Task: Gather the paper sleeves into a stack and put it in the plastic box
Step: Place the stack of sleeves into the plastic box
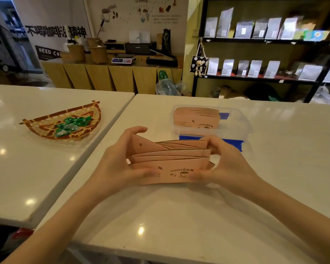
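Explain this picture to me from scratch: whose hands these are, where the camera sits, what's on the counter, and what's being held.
There is no machine here. A person wears one wide-angle camera on the head, so you look forward and down along both bare arms. The left hand and the right hand together hold a loose bunch of pink paper sleeves just above the white counter. The sleeves are fanned out, not yet squared up; the front one is printed with "COFFEE" and a small cup. Behind them stands a clear plastic box with blue clips, open, already holding a neat stack of the same sleeves. To the left, on the neighbouring white table, lies a woven bamboo basket with green-wrapped candies. Shelves of pouches fill the background.
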`<control>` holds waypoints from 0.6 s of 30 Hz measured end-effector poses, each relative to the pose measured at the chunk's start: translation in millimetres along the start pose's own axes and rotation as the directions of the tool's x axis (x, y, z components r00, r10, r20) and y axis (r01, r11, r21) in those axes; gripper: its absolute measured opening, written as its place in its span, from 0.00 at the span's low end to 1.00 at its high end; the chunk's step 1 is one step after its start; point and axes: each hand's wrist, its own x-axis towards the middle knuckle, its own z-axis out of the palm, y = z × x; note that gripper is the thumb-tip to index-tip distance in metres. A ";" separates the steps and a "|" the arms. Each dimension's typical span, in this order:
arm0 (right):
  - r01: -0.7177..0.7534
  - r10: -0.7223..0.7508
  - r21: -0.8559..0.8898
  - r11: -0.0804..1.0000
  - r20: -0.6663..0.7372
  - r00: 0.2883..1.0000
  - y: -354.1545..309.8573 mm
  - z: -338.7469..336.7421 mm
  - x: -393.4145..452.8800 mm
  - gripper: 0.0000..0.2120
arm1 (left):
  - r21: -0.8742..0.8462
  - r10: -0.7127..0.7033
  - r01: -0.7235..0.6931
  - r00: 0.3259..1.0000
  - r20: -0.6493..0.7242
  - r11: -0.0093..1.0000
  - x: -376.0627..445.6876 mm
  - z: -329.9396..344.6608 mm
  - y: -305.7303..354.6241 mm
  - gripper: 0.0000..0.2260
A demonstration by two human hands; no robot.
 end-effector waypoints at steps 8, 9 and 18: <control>0.057 -0.102 -0.271 0.961 -0.158 0.982 23.6 -52.2 -27.7 0.34 | -0.047 0.160 -0.157 0.984 0.073 0.986 31.1 60.0 21.8 0.38; 0.051 -0.104 -0.317 0.947 -0.152 0.983 26.3 -53.9 -29.6 0.34 | -0.048 0.165 -0.161 0.982 0.094 0.986 32.7 66.0 23.6 0.40; 0.037 -0.108 -0.485 0.874 -0.121 0.987 50.0 -49.5 -30.4 0.32 | -0.026 0.169 -0.167 0.972 0.164 0.986 37.6 77.1 15.1 0.38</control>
